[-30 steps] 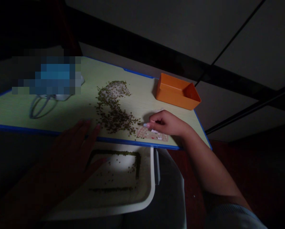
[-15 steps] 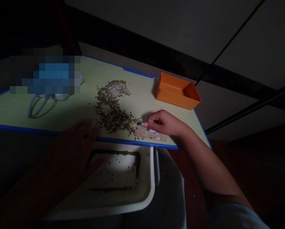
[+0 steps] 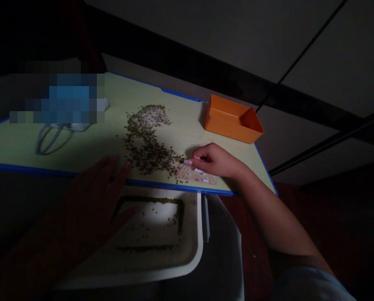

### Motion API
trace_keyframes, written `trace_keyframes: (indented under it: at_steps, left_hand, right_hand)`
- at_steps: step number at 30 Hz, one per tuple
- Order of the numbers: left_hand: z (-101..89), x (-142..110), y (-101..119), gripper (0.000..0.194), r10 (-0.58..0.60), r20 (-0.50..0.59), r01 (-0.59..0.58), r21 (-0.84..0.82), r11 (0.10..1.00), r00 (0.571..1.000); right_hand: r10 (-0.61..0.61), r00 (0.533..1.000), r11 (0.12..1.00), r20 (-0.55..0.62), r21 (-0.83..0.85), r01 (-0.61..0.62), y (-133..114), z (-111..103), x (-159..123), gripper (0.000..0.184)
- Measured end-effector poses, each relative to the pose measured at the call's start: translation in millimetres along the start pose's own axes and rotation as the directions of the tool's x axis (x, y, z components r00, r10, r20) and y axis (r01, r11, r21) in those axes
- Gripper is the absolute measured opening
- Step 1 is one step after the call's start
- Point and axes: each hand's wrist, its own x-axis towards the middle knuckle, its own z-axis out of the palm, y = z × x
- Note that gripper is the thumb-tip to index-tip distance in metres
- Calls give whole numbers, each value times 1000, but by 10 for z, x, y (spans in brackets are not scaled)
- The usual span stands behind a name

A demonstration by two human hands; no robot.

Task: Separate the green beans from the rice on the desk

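Small green beans and pale grains (image 3: 152, 144) lie scattered over the middle of the table, the pale ones mostly at the far end. My right hand (image 3: 213, 161) rests at the near right edge of this spread, thumb and forefinger pinched together beside a few dark beans; what they hold, if anything, is too small to make out. Beneath that hand is a flat, pink-marked half-round piece (image 3: 197, 176) with white bits. In deep shadow, my left hand (image 3: 102, 192) lies over the table's near edge, fingers stretched out, with its thumb above a white tub (image 3: 200, 234).
The tub, below the table's blue edge (image 3: 174, 187), holds more green beans along its bottom edges. An orange box (image 3: 230, 123) stands at the back right. At the left are a looped grey cord (image 3: 49, 140) and a blurred-out blue object (image 3: 69, 98).
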Motion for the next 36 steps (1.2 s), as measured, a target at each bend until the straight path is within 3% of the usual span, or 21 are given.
trace_keyframes:
  at_steps: [20, 36]
  left_hand:
    - [-16, 6, 0, 80, 5, -2, -5, -11, 1000, 1000]
    - [-12, 25, 38, 81, 12, 7, -13, 81, 997, 1000]
  right_hand:
    - [46, 998, 998, 33, -38, -44, -29, 20, 20, 55]
    - [89, 991, 994, 102, -79, -81, -40, 25, 20, 45]
